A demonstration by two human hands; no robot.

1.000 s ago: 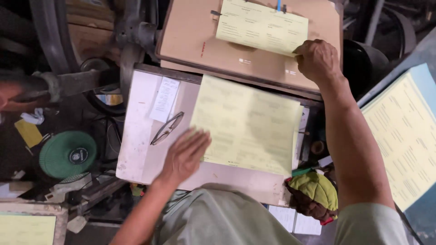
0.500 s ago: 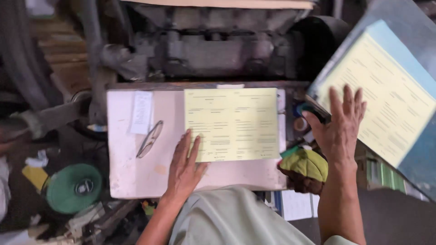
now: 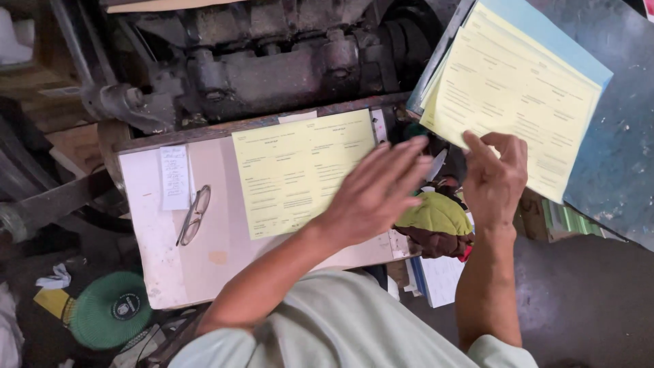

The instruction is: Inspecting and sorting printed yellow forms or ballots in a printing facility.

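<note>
My left hand [image 3: 379, 191] hovers flat, fingers spread, over the right edge of a yellow printed sheet [image 3: 293, 170] lying on a pale board [image 3: 157, 259]. It holds nothing. My right hand [image 3: 494, 178] rests with its fingertips on the lower edge of a stack of yellow printed sheets [image 3: 511, 95] at the right, which lies on a blue sheet [image 3: 552, 41]. Whether it pinches a sheet is not clear. Between the hands sits a yellow-green and dark red cloth bundle [image 3: 436, 221].
Eyeglasses [image 3: 194, 215] and a small white slip [image 3: 174, 177] lie on the board's left part. A dark greasy machine [image 3: 272, 61] stands behind the board. A green round tin [image 3: 111, 310] and scraps lie on the floor at lower left. A grey-blue surface [image 3: 613, 170] spreads to the right.
The view swung to the right. My left hand slid from the sheet's lower left to its right edge. My right hand came down from the upper board to the yellow stack at right.
</note>
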